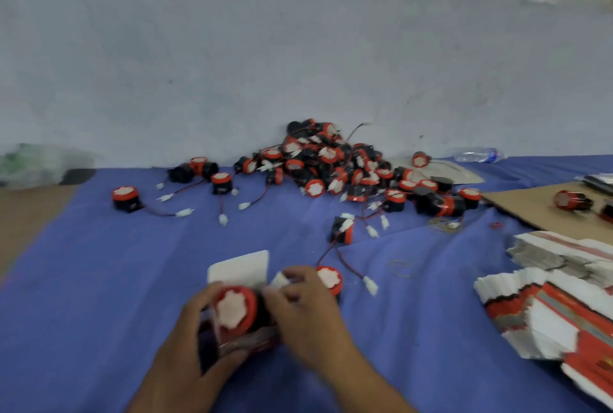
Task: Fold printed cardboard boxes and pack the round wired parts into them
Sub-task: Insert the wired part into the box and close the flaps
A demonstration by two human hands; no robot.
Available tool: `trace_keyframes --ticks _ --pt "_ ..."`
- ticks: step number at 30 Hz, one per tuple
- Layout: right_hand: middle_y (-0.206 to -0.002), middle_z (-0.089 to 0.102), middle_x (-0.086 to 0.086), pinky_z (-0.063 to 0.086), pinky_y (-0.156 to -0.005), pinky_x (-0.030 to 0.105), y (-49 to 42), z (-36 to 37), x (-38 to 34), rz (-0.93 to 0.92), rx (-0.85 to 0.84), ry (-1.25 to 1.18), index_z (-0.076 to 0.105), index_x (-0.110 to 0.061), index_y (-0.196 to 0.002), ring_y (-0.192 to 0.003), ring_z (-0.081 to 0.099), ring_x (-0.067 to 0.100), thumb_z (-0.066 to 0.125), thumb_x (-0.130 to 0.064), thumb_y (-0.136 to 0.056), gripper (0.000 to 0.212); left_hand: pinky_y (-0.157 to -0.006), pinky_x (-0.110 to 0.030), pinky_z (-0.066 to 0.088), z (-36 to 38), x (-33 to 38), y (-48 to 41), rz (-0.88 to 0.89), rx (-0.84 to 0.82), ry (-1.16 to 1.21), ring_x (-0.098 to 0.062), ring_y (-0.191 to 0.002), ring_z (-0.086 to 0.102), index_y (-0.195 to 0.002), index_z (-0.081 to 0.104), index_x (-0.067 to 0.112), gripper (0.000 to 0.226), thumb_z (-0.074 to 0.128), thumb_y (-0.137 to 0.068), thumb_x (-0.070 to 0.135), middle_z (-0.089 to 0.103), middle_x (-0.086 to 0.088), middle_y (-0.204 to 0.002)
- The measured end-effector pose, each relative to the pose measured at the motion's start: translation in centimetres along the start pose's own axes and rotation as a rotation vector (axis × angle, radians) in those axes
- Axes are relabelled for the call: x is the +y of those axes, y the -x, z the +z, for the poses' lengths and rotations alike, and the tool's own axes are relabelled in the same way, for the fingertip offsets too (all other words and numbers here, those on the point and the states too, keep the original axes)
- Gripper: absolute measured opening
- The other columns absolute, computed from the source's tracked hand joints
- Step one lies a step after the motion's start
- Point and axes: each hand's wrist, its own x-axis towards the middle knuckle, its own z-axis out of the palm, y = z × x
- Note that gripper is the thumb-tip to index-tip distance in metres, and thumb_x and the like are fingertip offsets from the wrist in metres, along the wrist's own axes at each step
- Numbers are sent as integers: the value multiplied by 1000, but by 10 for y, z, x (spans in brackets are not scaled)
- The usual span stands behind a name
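We see just our two bare hands, the left hand (187, 333) and the right hand (306, 309), each joined to a bare forearm running to the lower edge; blur hides finer detail.

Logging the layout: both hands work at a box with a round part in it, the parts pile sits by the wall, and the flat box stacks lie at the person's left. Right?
No: the head view shows the flat box stacks at the person's right, not left. The rest holds: left hand and right hand at the box with the round part, parts pile by the wall.
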Motion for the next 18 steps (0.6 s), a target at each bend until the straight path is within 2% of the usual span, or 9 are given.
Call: trace_keyframes --ticks 1,3,5,6,7,9,13,15,18 --pt "-109 58 -12 40 -90 12 -3 -4 1 23 12 -31 62 -11 -56 -104 59 7 66 -25 -95 41 -86 -8 48 0 -5 0 33 -23 16 9 -111 59 -127 44 59 80 79 -57 43 58 29 -127" --pt "-104 56 -9 35 -83 9 -4 -8 -2 22 -69 13 59 -15 -51 -103 55 4 63 -25 -96 46 -87 -4 43 -3 -1 4 99 -28 -5 8 -115 57 -127 45 56 79 82 -64 26 57 27 -127" --pt "-107 51 -1 33 -92 18 -1 -8 -6 -42 -141 184 57 -24 -51 -110 48 12 56 -26 -99 49 -88 -2 41 -3 0 6 96 -26 -38 9 -115 56 -125 45 58 84 83 -65 12 57 29 -126" --pt "-113 50 1 32 -99 23 1 -6 -8 -75 -135 294 62 -25 -58 -118 43 15 52 -29 -101 45 -87 -2 41 -3 0 7 96 -21 -51 9 -113 56 -122 46 60 86 84 -65 9 56 31 -124" --pt "-123 47 2 29 -105 25 3 -3 -9 -107 -108 379 70 -21 -71 -123 39 17 49 -31 -103 39 -87 -2 42 -4 -2 8 99 -11 -74 9 -111 57 -119 46 61 85 87 -64 11 57 32 -122" --pt "-135 41 -2 30 -106 23 6 5 -8 -145 -35 400 72 -13 -87 -125 38 17 49 -31 -103 33 -85 -5 46 -3 -2 8 62 3 -90 6 -107 61 -115 49 57 75 91 -65 21 61 28 -118" --pt "-139 32 -7 34 -93 14 9 5 -5 -200 44 437 67 -21 -107 -124 38 14 55 -30 -99 16 -85 -4 44 -2 5 8 96 -9 -133 3 -107 61 -118 55 42 51 78 -72 41 62 22 -117" --pt "-135 37 -5 35 -94 16 7 1 -5 -257 -38 487 70 -24 -109 -118 39 16 52 -25 -100 20 -83 -2 42 -2 9 8 90 -6 -163 5 -105 60 -116 57 36 48 65 -71 50 62 23 -115" --pt "-114 46 -3 36 -94 24 4 -8 -9 -220 -303 391 70 -19 -97 -109 42 22 46 -16 -99 24 -76 -4 44 -3 12 6 95 34 -221 3 -96 61 -108 62 29 44 58 -73 54 65 21 -102"
